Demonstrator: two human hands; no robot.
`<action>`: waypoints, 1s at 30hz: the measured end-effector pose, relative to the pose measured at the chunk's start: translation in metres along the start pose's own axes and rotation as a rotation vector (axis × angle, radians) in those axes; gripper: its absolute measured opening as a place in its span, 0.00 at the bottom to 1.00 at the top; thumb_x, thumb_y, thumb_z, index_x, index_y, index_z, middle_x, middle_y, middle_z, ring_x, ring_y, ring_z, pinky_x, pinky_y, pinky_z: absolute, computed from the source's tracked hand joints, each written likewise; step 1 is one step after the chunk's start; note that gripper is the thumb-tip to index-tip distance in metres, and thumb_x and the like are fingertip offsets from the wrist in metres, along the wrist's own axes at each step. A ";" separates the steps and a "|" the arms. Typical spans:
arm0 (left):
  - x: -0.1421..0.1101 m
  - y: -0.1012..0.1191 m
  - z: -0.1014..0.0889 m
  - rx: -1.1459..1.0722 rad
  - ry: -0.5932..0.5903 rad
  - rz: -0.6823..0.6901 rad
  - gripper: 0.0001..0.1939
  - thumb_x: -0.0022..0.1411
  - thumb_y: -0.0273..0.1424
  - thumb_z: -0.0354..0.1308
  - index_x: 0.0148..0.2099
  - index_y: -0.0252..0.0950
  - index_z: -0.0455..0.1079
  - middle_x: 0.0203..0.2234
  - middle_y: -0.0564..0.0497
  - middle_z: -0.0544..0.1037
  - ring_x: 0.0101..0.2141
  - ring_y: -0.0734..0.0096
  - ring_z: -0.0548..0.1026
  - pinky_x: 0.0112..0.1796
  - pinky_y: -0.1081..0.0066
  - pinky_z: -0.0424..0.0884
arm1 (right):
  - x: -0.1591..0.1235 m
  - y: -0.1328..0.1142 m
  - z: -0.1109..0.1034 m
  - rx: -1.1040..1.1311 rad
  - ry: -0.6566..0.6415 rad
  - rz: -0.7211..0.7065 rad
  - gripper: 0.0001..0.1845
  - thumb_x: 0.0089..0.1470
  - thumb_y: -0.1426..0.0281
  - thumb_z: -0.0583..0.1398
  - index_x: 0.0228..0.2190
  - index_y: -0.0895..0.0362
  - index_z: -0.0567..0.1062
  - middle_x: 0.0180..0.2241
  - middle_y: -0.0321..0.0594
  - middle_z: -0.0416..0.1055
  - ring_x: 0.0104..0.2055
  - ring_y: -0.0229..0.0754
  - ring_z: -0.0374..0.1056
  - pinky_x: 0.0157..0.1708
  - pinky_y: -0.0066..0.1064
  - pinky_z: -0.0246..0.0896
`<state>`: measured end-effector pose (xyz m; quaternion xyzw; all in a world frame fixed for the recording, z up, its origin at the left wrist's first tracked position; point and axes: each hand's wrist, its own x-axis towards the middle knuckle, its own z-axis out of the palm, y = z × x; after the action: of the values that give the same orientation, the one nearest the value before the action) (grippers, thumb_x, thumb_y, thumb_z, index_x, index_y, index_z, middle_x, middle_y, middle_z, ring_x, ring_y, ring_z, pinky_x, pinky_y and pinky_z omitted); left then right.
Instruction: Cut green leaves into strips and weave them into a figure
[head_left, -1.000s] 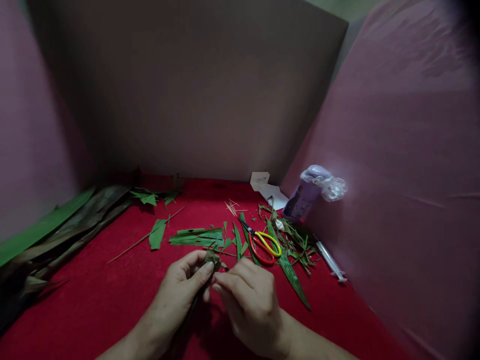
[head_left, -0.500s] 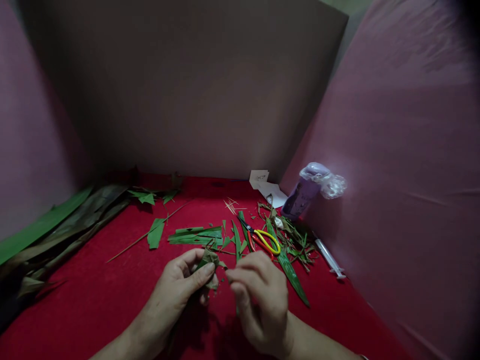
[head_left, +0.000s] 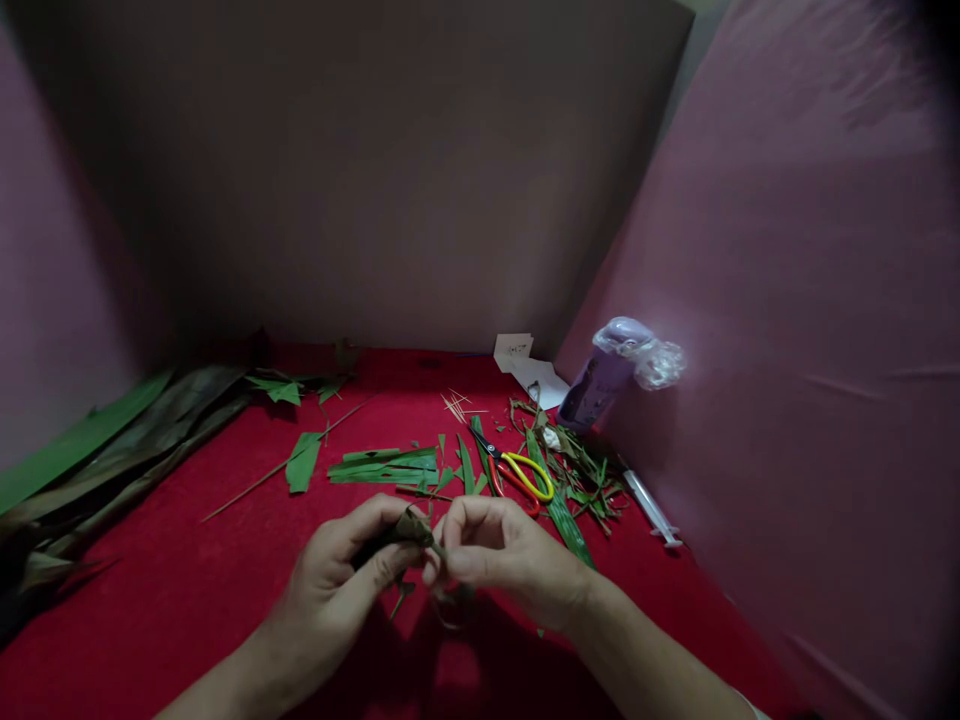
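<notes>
Between the thumb and fingers of my left hand (head_left: 349,575) is a small bundle of dried brownish-green leaf (head_left: 409,528), partly hidden by the fingers. My right hand (head_left: 510,560) meets it from the right, its thumb and fingertips pinching a thin strip (head_left: 438,549) at the bundle's end. A loose bit dangles below the fingers, too dim to make out well. Beyond the hands lie scissors (head_left: 517,475) with one red and one yellow handle. Cut green leaf strips (head_left: 384,466) rest just past my left hand.
Toothpicks (head_left: 459,406), leaf scraps (head_left: 589,475), a white syringe (head_left: 651,510) and a purple container (head_left: 598,385) with plastic wrap stand or lie farther back. Long leaves (head_left: 150,440) are piled at left. White papers (head_left: 534,372) lie near the back wall. Pink side walls enclose the red cloth (head_left: 195,620).
My right hand has moved left to the leaf bundle and now pinches its end. The bundle in my left hand has tilted, and the view has shifted slightly.
</notes>
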<state>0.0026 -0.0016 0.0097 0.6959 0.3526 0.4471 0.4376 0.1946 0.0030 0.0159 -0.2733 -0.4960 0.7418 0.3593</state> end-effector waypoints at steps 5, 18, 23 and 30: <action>-0.003 -0.002 -0.008 0.488 0.091 0.542 0.13 0.59 0.19 0.50 0.44 0.39 0.65 0.30 0.51 0.78 0.30 0.71 0.77 0.33 0.74 0.73 | -0.012 -0.016 0.012 -0.766 0.142 -0.450 0.03 0.51 0.74 0.60 0.26 0.58 0.69 0.27 0.38 0.69 0.30 0.38 0.64 0.33 0.31 0.60; 0.001 0.012 -0.017 0.798 0.073 0.946 0.07 0.61 0.21 0.51 0.38 0.36 0.68 0.30 0.47 0.82 0.31 0.66 0.77 0.32 0.65 0.75 | -0.015 -0.019 0.011 -1.322 0.175 -0.912 0.09 0.54 0.80 0.51 0.30 0.57 0.66 0.30 0.40 0.71 0.32 0.39 0.66 0.36 0.36 0.58; -0.002 0.014 -0.015 0.864 0.051 0.957 0.08 0.64 0.21 0.49 0.37 0.35 0.69 0.31 0.45 0.81 0.33 0.66 0.76 0.35 0.64 0.74 | -0.018 -0.018 0.010 -1.038 0.197 -0.718 0.06 0.57 0.69 0.56 0.37 0.57 0.67 0.30 0.40 0.69 0.32 0.40 0.65 0.35 0.34 0.61; -0.003 0.021 -0.007 0.988 0.121 1.021 0.10 0.61 0.20 0.52 0.31 0.36 0.71 0.26 0.51 0.81 0.29 0.71 0.76 0.37 0.66 0.74 | -0.015 -0.024 0.009 -1.014 0.045 -0.639 0.04 0.58 0.71 0.56 0.33 0.58 0.71 0.28 0.38 0.71 0.31 0.38 0.65 0.38 0.35 0.60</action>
<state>-0.0027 -0.0096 0.0295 0.8652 0.1676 0.4219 -0.2132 0.2035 -0.0080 0.0422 -0.2637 -0.8380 0.2616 0.3998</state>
